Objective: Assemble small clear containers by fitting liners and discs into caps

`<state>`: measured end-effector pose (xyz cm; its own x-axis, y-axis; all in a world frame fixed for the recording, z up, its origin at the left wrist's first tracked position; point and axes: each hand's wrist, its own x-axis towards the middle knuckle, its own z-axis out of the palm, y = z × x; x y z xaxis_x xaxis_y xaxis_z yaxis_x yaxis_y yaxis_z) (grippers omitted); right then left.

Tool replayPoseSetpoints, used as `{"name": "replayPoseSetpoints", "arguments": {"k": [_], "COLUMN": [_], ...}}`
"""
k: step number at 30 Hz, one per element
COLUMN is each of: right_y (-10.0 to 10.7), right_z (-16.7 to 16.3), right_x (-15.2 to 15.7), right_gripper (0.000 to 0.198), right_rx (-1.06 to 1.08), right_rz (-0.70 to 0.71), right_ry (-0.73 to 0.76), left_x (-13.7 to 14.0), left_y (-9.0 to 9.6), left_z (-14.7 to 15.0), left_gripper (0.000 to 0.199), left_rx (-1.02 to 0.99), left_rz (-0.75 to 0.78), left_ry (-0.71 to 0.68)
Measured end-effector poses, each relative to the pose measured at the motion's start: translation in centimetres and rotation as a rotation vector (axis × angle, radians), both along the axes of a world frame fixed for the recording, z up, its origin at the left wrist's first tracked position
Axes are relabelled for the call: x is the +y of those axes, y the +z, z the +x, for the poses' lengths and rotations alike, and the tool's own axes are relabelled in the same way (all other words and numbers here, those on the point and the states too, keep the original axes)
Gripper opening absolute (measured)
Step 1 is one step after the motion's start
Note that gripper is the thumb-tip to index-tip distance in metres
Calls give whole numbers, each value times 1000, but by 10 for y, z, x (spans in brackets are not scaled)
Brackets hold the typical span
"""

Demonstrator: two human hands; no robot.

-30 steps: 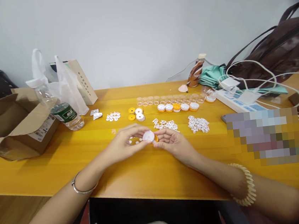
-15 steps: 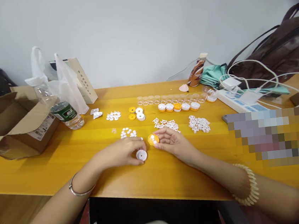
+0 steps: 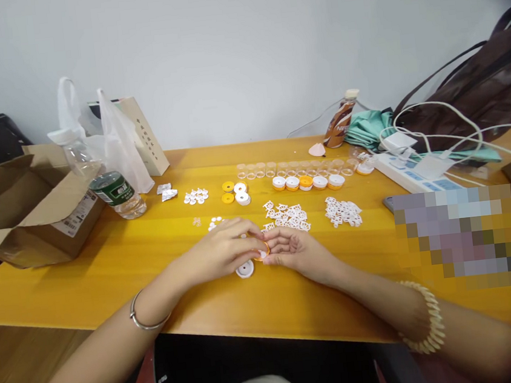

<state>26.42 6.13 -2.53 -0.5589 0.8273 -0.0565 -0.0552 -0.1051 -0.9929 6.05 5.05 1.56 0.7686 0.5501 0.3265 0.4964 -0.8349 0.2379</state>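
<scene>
My right hand [image 3: 297, 253] holds a small round orange cap [image 3: 267, 250] by its edge, between thumb and fingers. White bits show inside the cap. My left hand [image 3: 225, 248] is closed with its fingertips on the cap's left side, covering much of it. Below the left fingers a white round disc [image 3: 245, 269] with a hole in its middle lies on the table. Small white round pieces [image 3: 215, 221] lie behind the left hand, partly hidden by it. White spoked pieces [image 3: 288, 215] are heaped just beyond the right hand.
Orange and white discs [image 3: 242, 197], a row of white and orange caps [image 3: 320, 183] and clear cups [image 3: 298, 167] stand farther back. A second white heap [image 3: 343, 211] lies right. A water bottle [image 3: 118, 190] and cardboard box [image 3: 66, 236] are left; a power strip [image 3: 411, 175] is right.
My left hand has let go of the white disc, which now lies on the table, and moved right to the orange cap. The right hand still holds the cap.
</scene>
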Motion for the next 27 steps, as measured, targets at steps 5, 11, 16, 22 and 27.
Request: {"name": "replayPoseSetpoints", "arguments": {"k": [5, 11, 16, 22, 27], "right_y": [2, 5, 10, 11, 10], "right_z": [1, 3, 5, 8, 11], "right_x": [-1, -1, -2, -2, -2], "right_gripper": [30, 27, 24, 24, 24], "right_rx": [-29, 18, 55, 73, 58], "right_rz": [-47, -81, -82, -66, -79], "right_ry": [53, 115, 184, 288, 347], "left_x": [-2, -6, -8, -10, -12], "left_y": [1, 5, 8, 7, 7], "left_z": [2, 2, 0, 0, 0], "left_gripper": [19, 17, 16, 11, 11], "left_rx": [136, 160, 114, 21, 0], "left_rz": [110, 313, 380, 332, 274], "left_ry": [-58, -156, -202, -230, -259]}}
